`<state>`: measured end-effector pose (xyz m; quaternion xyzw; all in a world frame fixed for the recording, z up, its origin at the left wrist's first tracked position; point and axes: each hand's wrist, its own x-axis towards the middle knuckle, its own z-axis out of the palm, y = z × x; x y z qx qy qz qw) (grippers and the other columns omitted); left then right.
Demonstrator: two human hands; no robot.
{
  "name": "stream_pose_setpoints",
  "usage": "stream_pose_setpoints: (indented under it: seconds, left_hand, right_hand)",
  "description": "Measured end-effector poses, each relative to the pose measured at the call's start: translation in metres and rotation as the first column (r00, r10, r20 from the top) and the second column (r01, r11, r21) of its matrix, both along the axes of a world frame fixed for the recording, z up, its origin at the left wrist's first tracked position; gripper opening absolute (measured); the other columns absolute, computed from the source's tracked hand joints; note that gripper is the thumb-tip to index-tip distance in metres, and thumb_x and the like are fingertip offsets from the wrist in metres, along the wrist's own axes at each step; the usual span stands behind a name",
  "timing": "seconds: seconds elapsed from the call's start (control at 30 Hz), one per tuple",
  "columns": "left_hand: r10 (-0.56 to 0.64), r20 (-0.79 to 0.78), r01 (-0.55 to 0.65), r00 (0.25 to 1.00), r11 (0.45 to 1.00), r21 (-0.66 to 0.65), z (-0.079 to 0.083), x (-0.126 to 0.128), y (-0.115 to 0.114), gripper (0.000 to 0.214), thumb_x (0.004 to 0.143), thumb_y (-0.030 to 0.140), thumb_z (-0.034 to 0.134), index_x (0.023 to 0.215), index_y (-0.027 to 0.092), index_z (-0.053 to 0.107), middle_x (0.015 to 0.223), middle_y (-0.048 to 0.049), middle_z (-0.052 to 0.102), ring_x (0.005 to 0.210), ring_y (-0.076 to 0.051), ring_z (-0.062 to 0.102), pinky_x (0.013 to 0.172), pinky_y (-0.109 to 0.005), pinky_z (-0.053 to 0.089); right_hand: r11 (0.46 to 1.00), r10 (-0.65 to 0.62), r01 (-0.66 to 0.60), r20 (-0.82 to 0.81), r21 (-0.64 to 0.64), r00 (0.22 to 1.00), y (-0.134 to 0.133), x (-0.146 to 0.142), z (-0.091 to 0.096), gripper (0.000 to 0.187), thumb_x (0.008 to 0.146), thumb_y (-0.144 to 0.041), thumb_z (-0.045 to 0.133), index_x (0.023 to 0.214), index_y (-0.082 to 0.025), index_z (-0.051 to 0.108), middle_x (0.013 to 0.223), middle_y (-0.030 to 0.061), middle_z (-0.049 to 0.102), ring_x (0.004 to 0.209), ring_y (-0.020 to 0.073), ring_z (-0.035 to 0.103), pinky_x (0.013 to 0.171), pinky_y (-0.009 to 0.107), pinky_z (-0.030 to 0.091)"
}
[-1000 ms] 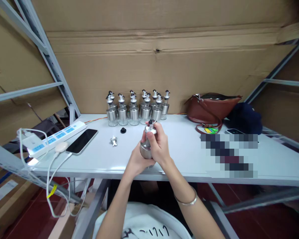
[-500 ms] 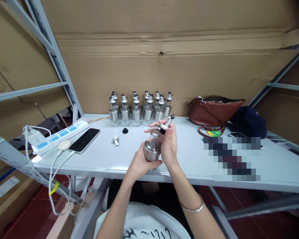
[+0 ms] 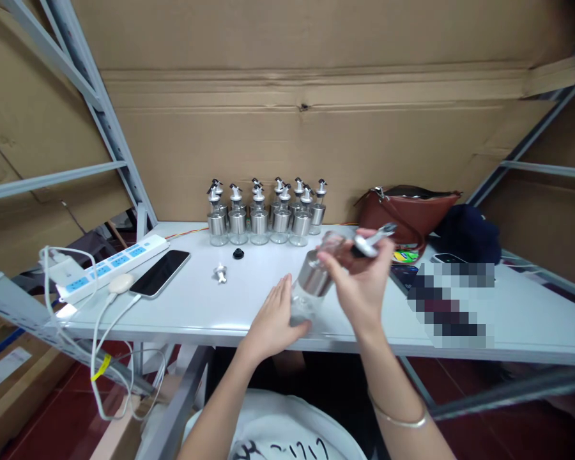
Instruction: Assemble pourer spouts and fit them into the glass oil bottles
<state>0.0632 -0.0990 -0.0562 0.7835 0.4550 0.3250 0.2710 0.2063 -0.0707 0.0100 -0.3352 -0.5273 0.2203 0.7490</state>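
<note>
My right hand (image 3: 361,278) is closed around the upper part of a glass oil bottle (image 3: 316,273) with a steel band. The same hand also holds a silver pour spout (image 3: 374,241) with a black tip, apart from the bottle's mouth. The bottle leans to the right, its base blurred by motion. Beside that base is my left hand (image 3: 275,319), fingers stretched out and thumb apart; whether it touches the glass I cannot tell. A black stopper (image 3: 238,253) and a small silver spout part (image 3: 220,273) lie on the table to the left.
Several capped oil bottles (image 3: 259,220) stand in rows at the back of the table (image 3: 182,313). On the left are a power strip (image 3: 115,265), a phone (image 3: 160,273) and white cables. A brown handbag (image 3: 412,211) and a dark cap (image 3: 469,233) are at the right.
The bottle has shifted to the right and tilted, passing from my left hand into my right. My left hand has opened. The spout has moved right with my right hand.
</note>
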Motion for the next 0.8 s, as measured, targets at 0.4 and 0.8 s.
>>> stream_pose_setpoints:
  seconds: [0.4,0.8]
  left_hand:
    - [-0.002,-0.360,0.010,0.933,1.000,0.022,0.009,0.006,-0.008,0.066,0.090,0.045,0.055,0.140,0.003,0.043,0.153,-0.0252,0.030,0.145,-0.034,0.021,0.119,-0.051,0.017]
    - [0.061,0.029,-0.061,0.998,0.998,-0.004,0.002,-0.010,0.006,0.060,0.082,0.026,0.062,0.138,0.020,0.042,0.147,-0.0154,0.045,0.140,-0.029,0.036,0.115,-0.048,0.027]
  right_hand:
    - [0.949,-0.208,0.289,0.437,-0.127,0.875,0.153,0.052,0.014,0.028,0.094,-0.032,0.058,0.116,-0.014,0.057,0.104,0.0060,0.064,0.084,0.0175,0.065,0.074,0.036,0.056]
    - [0.921,-0.388,0.342,0.377,0.185,0.841,0.163,0.043,-0.012,0.032,0.097,-0.038,0.050,0.121,-0.017,0.054,0.122,0.0093,0.055,0.108,0.0249,0.055,0.093,0.048,0.044]
